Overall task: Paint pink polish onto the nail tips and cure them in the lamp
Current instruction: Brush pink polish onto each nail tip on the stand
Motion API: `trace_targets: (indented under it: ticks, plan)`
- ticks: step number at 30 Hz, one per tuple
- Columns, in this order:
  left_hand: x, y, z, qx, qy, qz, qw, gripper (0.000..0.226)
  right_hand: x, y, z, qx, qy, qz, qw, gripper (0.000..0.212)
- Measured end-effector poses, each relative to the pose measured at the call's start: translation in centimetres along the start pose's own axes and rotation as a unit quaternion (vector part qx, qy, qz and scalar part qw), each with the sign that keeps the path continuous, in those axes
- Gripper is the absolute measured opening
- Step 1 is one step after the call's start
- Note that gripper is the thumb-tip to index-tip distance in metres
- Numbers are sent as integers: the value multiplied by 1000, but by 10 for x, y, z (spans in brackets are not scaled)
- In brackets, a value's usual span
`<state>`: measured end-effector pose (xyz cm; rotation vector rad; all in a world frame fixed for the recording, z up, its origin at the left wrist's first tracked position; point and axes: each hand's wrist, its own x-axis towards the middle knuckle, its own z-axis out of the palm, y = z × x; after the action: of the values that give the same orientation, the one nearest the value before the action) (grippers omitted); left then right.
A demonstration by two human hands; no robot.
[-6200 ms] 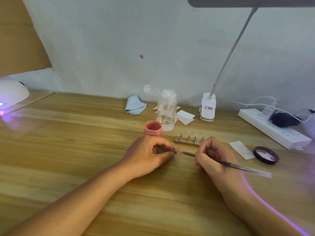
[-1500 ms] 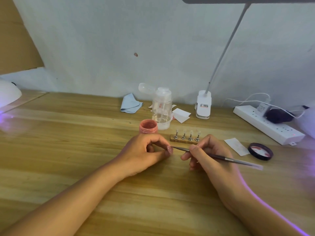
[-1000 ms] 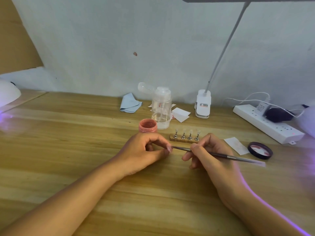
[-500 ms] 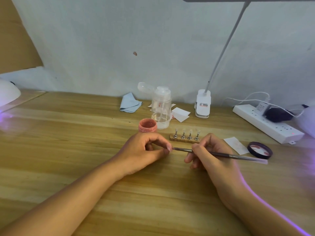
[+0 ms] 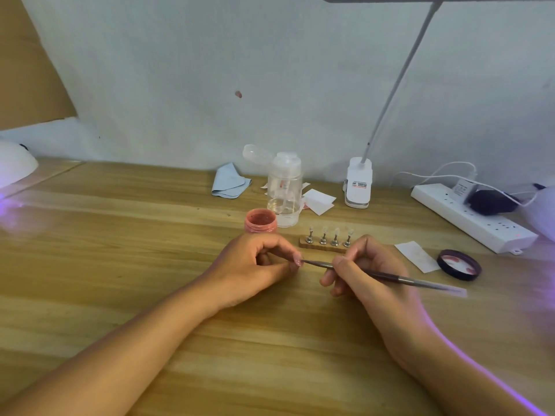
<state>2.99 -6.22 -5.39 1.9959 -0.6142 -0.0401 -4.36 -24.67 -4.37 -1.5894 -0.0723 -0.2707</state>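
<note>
we see a pink nail tip (image 5: 298, 260) pinched in the left hand (image 5: 250, 265), with a brush (image 5: 387, 276) touching it.
the left hand's fingers curl around the tip, low over the wooden table (image 5: 120, 265). the right hand (image 5: 371, 277) grips the thin brush like a pen. just behind the hands stand an open pink polish jar (image 5: 260, 221) and a wooden holder (image 5: 322, 247) with four more tips. a dark lid (image 5: 459, 264) lies to the right. the curing lamp (image 5: 15, 166) glows at the far left edge.

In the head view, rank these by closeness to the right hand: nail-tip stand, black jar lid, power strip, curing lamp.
1. Nail-tip stand, just behind the right hand.
2. Black jar lid, to its right.
3. Power strip, back right.
4. Curing lamp, far left.
</note>
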Motion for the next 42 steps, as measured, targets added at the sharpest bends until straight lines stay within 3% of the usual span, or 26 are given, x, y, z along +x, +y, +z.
trace_targets:
  ticks: [27,42]
  plan:
    - [0,-1,0,5,-6,6,1000,13,-2,-3,3,-7,-29,-13,999,16]
    - [-2,2,-1,-1,-8,14,1000,5,0,-1,-1,21,9,-1,1000,19]
